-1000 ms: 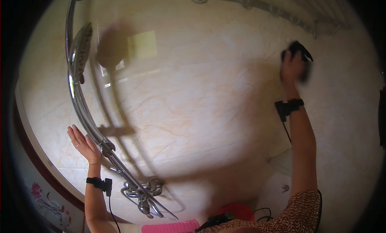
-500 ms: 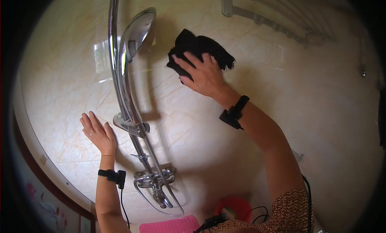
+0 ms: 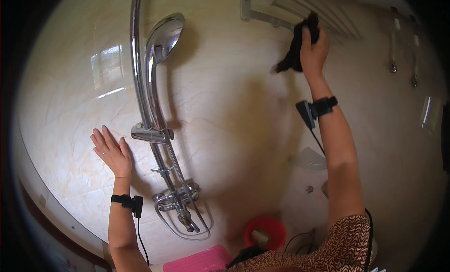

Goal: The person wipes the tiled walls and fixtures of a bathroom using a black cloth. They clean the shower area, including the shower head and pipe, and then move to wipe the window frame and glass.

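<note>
A crumpled black cloth [image 3: 295, 49] is gripped in my right hand [image 3: 315, 52], thumb on its near side, just below the grey wall rack [image 3: 265, 18] at the upper right. Whether the cloth touches the tiles is hard to tell. My left hand [image 3: 112, 154] lies flat against the marbled tile wall [image 3: 61, 150], fingers stretched out, holding nothing. Just right of it runs the chrome shower rail with its sliding holder [image 3: 151, 134], and the shower head [image 3: 168, 35] hangs higher up.
Below the rail sits the chrome mixer tap [image 3: 183, 207] with a looping hose. On the floor are a pink mat-like piece [image 3: 199, 260] and a red basin [image 3: 277, 234] with something green inside. A pale corner shelf [image 3: 307, 158] and hanging metal fittings [image 3: 393, 65] are at the right.
My right hand has carried the cloth off the middle of the wall, up and right to the rack; the cloth is now bunched. My left hand stays flat on the tiles. The view has shifted slightly.
</note>
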A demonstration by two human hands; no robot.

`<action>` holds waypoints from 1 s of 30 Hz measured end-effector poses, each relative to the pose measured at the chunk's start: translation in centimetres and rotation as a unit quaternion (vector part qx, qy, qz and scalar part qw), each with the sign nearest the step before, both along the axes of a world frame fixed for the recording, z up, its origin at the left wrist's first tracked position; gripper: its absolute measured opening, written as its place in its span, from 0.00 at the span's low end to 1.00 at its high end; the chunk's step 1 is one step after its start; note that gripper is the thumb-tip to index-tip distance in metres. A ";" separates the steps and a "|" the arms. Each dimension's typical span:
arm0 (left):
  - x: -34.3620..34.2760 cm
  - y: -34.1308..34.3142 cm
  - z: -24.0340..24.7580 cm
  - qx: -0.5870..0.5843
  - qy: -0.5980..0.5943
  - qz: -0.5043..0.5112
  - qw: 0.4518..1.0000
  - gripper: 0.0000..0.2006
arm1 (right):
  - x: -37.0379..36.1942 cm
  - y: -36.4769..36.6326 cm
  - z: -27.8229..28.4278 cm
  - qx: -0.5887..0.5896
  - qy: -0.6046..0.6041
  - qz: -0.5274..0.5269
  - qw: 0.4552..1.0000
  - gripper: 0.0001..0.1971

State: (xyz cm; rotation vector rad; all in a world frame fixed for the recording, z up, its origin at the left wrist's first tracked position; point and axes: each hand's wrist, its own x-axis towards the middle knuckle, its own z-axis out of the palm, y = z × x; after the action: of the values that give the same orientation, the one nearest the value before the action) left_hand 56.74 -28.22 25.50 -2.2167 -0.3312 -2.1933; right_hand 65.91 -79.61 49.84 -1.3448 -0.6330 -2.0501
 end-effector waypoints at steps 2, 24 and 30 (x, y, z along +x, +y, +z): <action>-0.2 -0.5 0.3 -0.008 0.011 -0.016 1.000 0.31 | -1.4 -1.4 3.8 -0.041 -0.052 -0.023 0.998 0.27; -9.5 -15.7 6.9 0.059 -0.102 -0.130 0.984 0.21 | 6.3 -1.8 8.5 -0.230 0.101 0.075 0.965 0.31; -4.6 -25.5 5.7 0.140 0.033 -0.220 0.965 0.19 | 2.1 1.9 8.5 -0.171 0.175 0.068 0.967 0.30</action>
State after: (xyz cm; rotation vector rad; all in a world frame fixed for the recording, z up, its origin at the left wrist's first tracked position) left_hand 52.18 -53.73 31.18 -2.3606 0.4907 -2.1619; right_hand 67.98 -77.69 58.33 -1.7549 -0.9151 -1.5864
